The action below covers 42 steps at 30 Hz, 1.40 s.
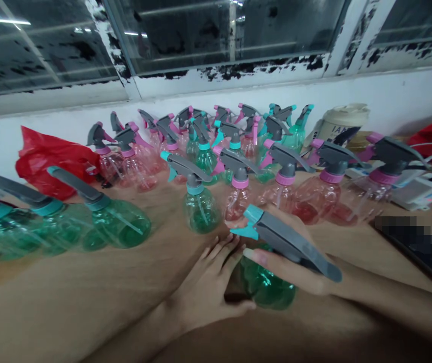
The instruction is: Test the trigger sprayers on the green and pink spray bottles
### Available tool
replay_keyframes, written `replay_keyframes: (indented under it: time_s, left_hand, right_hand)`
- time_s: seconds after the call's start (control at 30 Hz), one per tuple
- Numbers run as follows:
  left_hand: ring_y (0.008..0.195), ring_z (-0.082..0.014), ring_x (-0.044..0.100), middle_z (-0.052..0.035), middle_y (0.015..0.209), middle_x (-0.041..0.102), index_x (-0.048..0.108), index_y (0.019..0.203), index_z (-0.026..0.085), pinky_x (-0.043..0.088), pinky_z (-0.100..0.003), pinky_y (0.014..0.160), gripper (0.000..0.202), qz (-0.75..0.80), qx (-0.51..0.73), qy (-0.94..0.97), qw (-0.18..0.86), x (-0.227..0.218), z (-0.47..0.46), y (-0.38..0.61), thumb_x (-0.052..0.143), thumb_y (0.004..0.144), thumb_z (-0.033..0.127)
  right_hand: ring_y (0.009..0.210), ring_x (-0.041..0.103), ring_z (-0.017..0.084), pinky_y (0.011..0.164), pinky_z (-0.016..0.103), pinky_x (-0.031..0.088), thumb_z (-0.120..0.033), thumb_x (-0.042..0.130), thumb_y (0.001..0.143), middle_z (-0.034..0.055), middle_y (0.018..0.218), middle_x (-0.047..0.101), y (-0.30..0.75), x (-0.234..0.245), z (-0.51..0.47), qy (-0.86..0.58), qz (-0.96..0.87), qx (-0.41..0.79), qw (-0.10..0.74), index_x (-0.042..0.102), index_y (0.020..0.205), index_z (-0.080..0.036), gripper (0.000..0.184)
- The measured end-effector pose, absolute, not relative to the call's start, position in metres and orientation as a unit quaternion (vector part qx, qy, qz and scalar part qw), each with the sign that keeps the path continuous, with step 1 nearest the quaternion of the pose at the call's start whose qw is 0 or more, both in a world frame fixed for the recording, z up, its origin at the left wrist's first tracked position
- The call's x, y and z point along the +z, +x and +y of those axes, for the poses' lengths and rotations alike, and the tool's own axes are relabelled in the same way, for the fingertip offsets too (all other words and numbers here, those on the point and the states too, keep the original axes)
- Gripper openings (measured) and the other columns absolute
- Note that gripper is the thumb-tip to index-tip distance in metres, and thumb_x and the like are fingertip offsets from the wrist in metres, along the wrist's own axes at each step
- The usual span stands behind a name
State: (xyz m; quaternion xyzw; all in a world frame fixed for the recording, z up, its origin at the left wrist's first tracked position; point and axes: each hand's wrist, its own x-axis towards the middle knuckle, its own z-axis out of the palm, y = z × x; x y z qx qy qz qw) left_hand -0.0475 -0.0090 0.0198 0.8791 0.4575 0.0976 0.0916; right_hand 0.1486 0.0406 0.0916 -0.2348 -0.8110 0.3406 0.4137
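A green see-through spray bottle (271,287) with a grey and turquoise trigger head stands close in front of me, its nozzle pointing left. My right hand (299,269) is wrapped round its upper part, below the trigger head. Beside the bottle, my left hand (210,282) lies palm down on the wooden table (125,307), fingers stretched out and thumb apart near the bottle's base. Just beyond my hands stand another green spray bottle (201,209) and a pink spray bottle (238,199) with a pink collar.
Several green spray bottles (121,224) stand at the left. Many pink and green ones crowd the back, near a red plastic bag (53,161). To the right are a cream tub (342,123), a white power strip (415,189) and a dark flat device (424,247).
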Motion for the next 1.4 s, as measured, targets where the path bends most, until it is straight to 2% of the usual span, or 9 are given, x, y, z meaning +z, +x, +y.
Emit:
replay_keyframes:
  time_s: [0.17, 0.3, 0.53, 0.73, 0.9, 1.1, 1.2, 1.3, 1.4]
  left_hand:
    - [0.135, -0.0338, 0.033, -0.0161, 0.144, 0.041, 0.031, 0.143, 0.015, 0.03, -0.053, 0.108, 0.085, 0.451, 0.109, 0.882, 0.081, 0.02, -0.009, -0.048, 0.055, 0.08, 0.066]
    - [0.135, -0.0332, 0.034, -0.0177, 0.144, 0.041, 0.033, 0.142, 0.012, 0.029, -0.05, 0.109, 0.086, 0.455, 0.093, 0.882, 0.076, 0.02, -0.009, -0.048, 0.055, 0.08, 0.067]
    - [0.136, -0.0333, 0.032, -0.0169, 0.145, 0.04, 0.032, 0.142, 0.013, 0.031, -0.051, 0.108, 0.085, 0.45, 0.092, 0.885, 0.075, 0.02, -0.008, -0.049, 0.054, 0.08, 0.068]
    - [0.137, -0.0333, 0.03, -0.0179, 0.144, 0.04, 0.033, 0.141, 0.012, 0.033, -0.051, 0.107, 0.086, 0.446, 0.089, 0.888, 0.063, 0.02, -0.009, -0.048, 0.051, 0.081, 0.069]
    - [0.136, -0.0319, 0.031, -0.0165, 0.141, 0.045, 0.034, 0.14, 0.012, 0.026, -0.051, 0.111, 0.081, 0.427, 0.107, 0.896, 0.056, 0.019, -0.007, -0.049, 0.05, 0.083, 0.067]
    - [0.135, -0.0369, 0.032, -0.0196, 0.141, 0.043, 0.04, 0.136, 0.012, 0.025, -0.056, 0.109, 0.095, 0.449, 0.138, 0.876, 0.113, 0.029, -0.007, -0.038, 0.06, 0.068, 0.076]
    - [0.131, -0.0367, 0.038, -0.0182, 0.137, 0.048, 0.043, 0.133, 0.014, 0.024, -0.058, 0.108, 0.093, 0.458, 0.161, 0.862, 0.145, 0.031, -0.008, -0.03, 0.068, 0.064, 0.071]
    - [0.127, -0.0361, 0.043, -0.0167, 0.131, 0.053, 0.043, 0.131, 0.015, 0.026, -0.058, 0.108, 0.094, 0.472, 0.198, 0.843, 0.165, 0.029, -0.01, -0.026, 0.077, 0.058, 0.064]
    - [0.126, -0.0356, 0.044, -0.0157, 0.127, 0.055, 0.044, 0.13, 0.016, 0.026, -0.057, 0.108, 0.091, 0.471, 0.227, 0.833, 0.179, 0.026, -0.011, -0.025, 0.08, 0.056, 0.056]
  right_hand:
    - [0.068, 0.061, 0.016, 0.069, 0.033, 0.051, -0.028, 0.061, 0.081, 0.0003, 0.079, 0.061, 0.149, 0.09, 0.041, -0.216, -0.809, 0.344, 0.426, 0.06, 0.099, -0.024, 0.019]
    - [0.076, 0.062, 0.018, 0.073, 0.033, 0.051, -0.028, 0.057, 0.084, 0.0042, 0.083, 0.064, 0.149, 0.092, 0.042, -0.195, -0.827, 0.317, 0.421, 0.062, 0.103, -0.021, 0.022]
    - [0.088, 0.064, 0.018, 0.08, 0.032, 0.051, -0.026, 0.058, 0.085, 0.0045, 0.1, 0.067, 0.15, 0.092, 0.042, -0.194, -0.823, 0.346, 0.406, 0.06, 0.12, -0.028, 0.036]
    - [0.094, 0.063, 0.018, 0.085, 0.033, 0.051, -0.026, 0.059, 0.085, 0.0046, 0.105, 0.067, 0.153, 0.09, 0.041, -0.193, -0.812, 0.388, 0.391, 0.06, 0.121, -0.027, 0.037]
    - [0.099, 0.062, 0.018, 0.091, 0.033, 0.049, -0.026, 0.06, 0.085, 0.0041, 0.107, 0.066, 0.153, 0.086, 0.042, -0.194, -0.801, 0.401, 0.4, 0.062, 0.115, -0.025, 0.031]
    - [0.083, 0.063, 0.018, 0.078, 0.035, 0.051, -0.023, 0.06, 0.083, 0.0017, 0.097, 0.065, 0.151, 0.088, 0.041, -0.201, -0.795, 0.412, 0.398, 0.063, 0.111, -0.029, 0.03]
    - [0.076, 0.061, 0.018, 0.071, 0.034, 0.051, -0.016, 0.057, 0.081, 0.0008, 0.092, 0.064, 0.151, 0.087, 0.04, -0.2, -0.798, 0.407, 0.398, 0.063, 0.112, -0.032, 0.035]
    - [0.066, 0.057, 0.017, 0.064, 0.033, 0.049, -0.012, 0.054, 0.079, -0.0007, 0.078, 0.06, 0.152, 0.085, 0.039, -0.215, -0.797, 0.397, 0.4, 0.062, 0.112, -0.033, 0.039]
    - [0.062, 0.056, 0.017, 0.06, 0.032, 0.048, -0.013, 0.054, 0.079, -0.0019, 0.074, 0.058, 0.153, 0.084, 0.037, -0.231, -0.791, 0.398, 0.402, 0.061, 0.109, -0.032, 0.036]
